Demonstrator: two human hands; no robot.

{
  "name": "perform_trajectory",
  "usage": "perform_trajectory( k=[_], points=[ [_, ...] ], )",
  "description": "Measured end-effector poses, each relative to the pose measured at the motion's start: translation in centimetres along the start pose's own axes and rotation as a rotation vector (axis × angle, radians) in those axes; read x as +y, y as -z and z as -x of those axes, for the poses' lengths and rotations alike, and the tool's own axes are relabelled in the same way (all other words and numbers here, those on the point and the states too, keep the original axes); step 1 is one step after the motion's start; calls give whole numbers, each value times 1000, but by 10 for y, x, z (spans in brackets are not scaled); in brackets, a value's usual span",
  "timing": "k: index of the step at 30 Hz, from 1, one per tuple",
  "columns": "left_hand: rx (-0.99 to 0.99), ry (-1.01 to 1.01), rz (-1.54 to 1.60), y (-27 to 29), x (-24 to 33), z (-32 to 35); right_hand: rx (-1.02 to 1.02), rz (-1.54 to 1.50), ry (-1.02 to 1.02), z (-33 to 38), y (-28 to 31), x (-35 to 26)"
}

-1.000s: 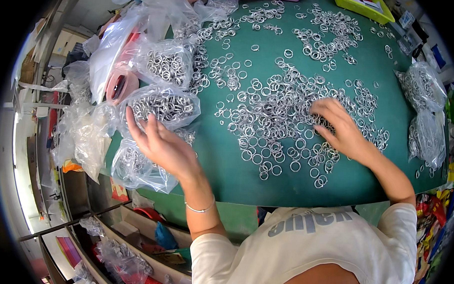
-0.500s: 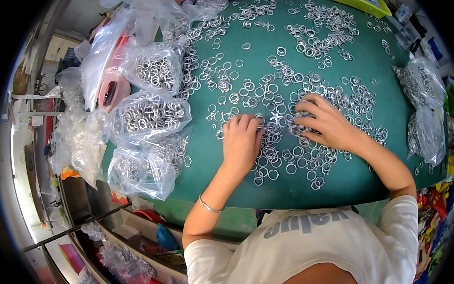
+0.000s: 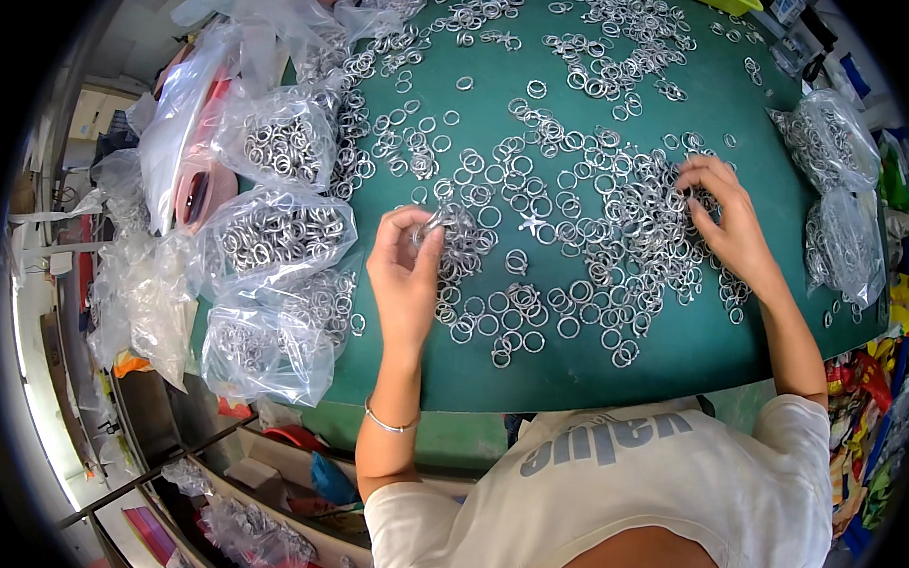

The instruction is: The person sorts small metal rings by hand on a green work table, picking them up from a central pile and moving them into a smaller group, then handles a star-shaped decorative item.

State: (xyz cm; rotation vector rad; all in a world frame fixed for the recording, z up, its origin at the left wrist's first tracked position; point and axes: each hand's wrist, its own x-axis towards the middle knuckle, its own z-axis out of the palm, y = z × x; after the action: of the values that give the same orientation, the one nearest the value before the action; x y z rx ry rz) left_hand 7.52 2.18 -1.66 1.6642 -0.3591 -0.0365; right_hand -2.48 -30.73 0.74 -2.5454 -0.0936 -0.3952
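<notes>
Many silver metal rings (image 3: pixel 627 230) lie in a loose spread over the green tabletop (image 3: pixel 592 374). My left hand (image 3: pixel 405 267) is curled at the left side of the spread, with several rings between its thumb and fingers. Blurred rings lie right beside it. At the right side of the pile, my right hand (image 3: pixel 732 224) rests its bent fingertips among the rings, thumb apart from the fingers. A silver star-shaped piece (image 3: pixel 532 224) lies between the two hands.
Clear plastic bags of rings (image 3: pixel 286 228) line the table's left side, and more bags (image 3: pixel 830 147) stand at its right edge. Further ring heaps (image 3: pixel 623 50) lie at the far side. Below left is an open drawer (image 3: pixel 268 468) holding bagged things.
My hands have moved apart: the left went left with rings, the right went right and slightly away. The rings between them are more spread out, and the view has shifted a little.
</notes>
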Motion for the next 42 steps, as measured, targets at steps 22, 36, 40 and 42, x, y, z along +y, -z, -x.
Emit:
perform_trajectory(
  k=[22, 36, 40, 42],
  points=[
    [-213, -40, -761, -10, 29, 4, -205, 189, 292, -61, -98, -57],
    [-489, -380, -798, -30, 1, 19, -150, -57, 163, -64, -93, -41],
    [-619, -325, -544, -25, 10, 33, -400, -1122, -506, -86, -79, -32],
    [-529, -153, -349, -20, 13, 31, -361, -904, -480, -94, -87, -41]
  ],
)
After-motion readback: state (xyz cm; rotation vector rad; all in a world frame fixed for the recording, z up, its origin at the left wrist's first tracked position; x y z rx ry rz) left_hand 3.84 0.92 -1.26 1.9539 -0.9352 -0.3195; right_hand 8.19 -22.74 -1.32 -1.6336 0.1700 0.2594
